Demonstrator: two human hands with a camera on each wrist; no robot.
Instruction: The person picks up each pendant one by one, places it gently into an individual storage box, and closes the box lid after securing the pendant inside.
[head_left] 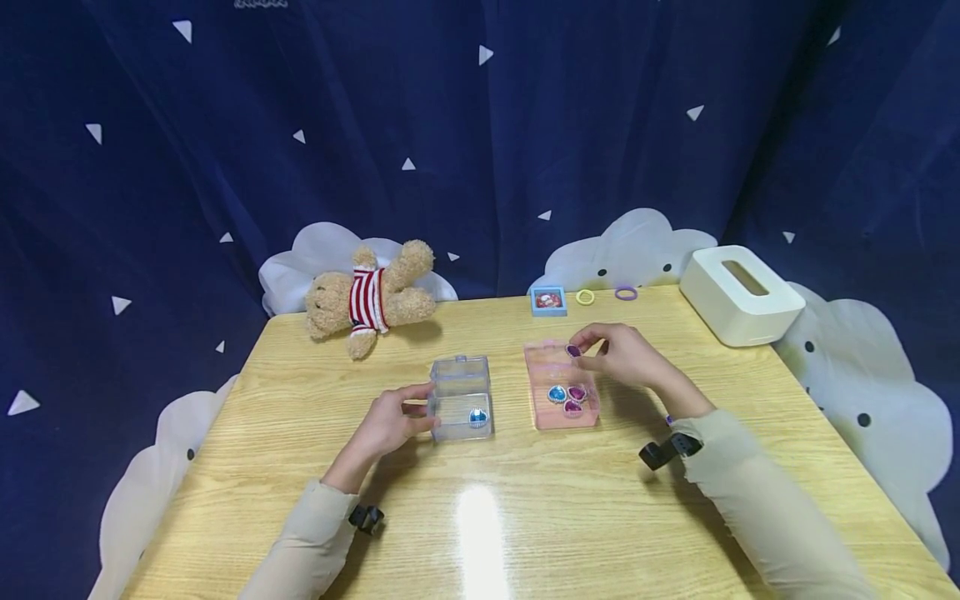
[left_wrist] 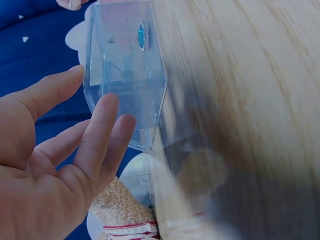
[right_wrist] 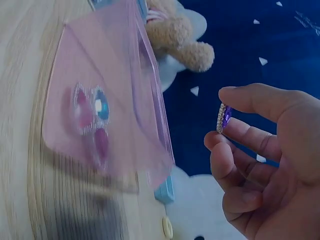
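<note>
Between thumb and fingertips, my right hand (head_left: 632,360) pinches a purple gem (right_wrist: 227,116) with a sparkling rim, held above the far right part of an open pink see-through box (head_left: 547,418). Inside that box lie a blue gem (head_left: 557,394) and two magenta gems (head_left: 573,409). To its left stands an open clear bluish box (head_left: 450,432) with one blue gem (head_left: 477,417) in it. My left hand (head_left: 384,427) is at this box's left side, fingers loosely extended; in the left wrist view the thumb and fingertips lie right by its wall.
A teddy bear (head_left: 367,300) in a striped shirt lies at the back left. Along the back edge are a small blue square frame (head_left: 548,302), a yellow ring (head_left: 585,291) and a purple ring (head_left: 626,287). A white tissue box (head_left: 738,304) stands back right.
</note>
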